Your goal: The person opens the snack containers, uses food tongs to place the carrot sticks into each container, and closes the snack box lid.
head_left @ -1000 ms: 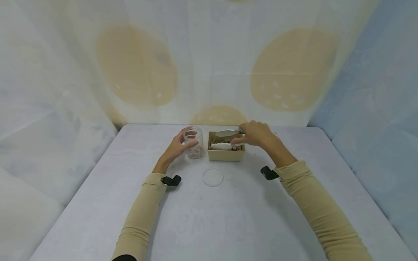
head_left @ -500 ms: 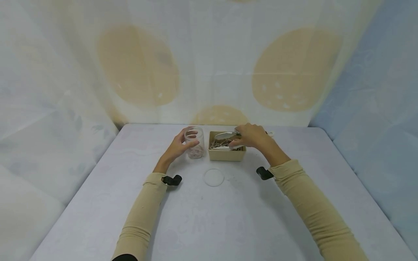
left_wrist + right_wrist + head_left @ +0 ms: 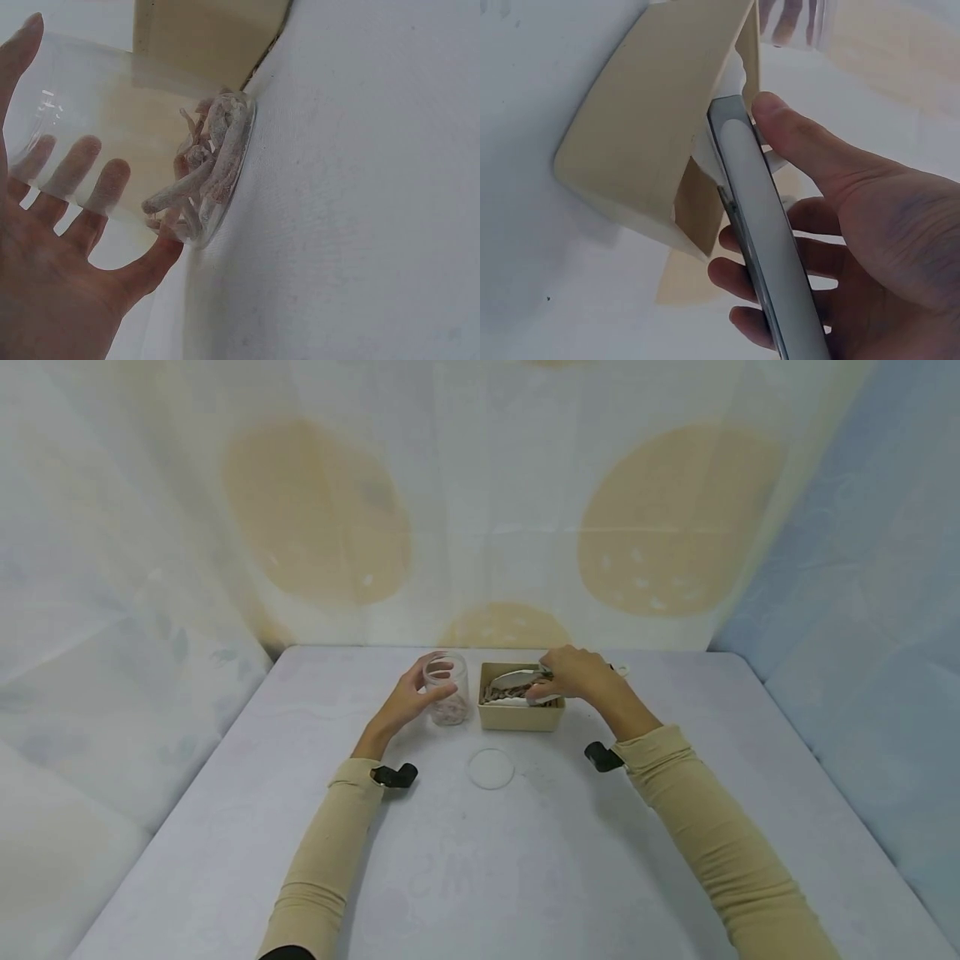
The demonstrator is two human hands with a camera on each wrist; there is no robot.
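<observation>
A clear jar (image 3: 447, 689) with a few pale brown sticks (image 3: 206, 161) at its bottom stands on the white table (image 3: 480, 860). My left hand (image 3: 417, 692) curls round the jar (image 3: 142, 127) from the left. Right beside it sits a beige box (image 3: 520, 715) of brown sticks. My right hand (image 3: 576, 675) grips metal tongs (image 3: 519, 678) whose tips reach down into the box. In the right wrist view the tongs' steel arm (image 3: 761, 225) lies across my fingers (image 3: 787, 127), over the box's edge (image 3: 645, 127). The tongs' tips are hidden there.
A round clear lid (image 3: 491, 768) lies flat on the table in front of the jar and box. Patterned cloth walls close in the back and both sides. Bare tabletop stretches toward the near edge.
My right hand has moved a little left and down, lowering the tongs into the box, and their arms have come closer together. The left hand and jar have stayed put.
</observation>
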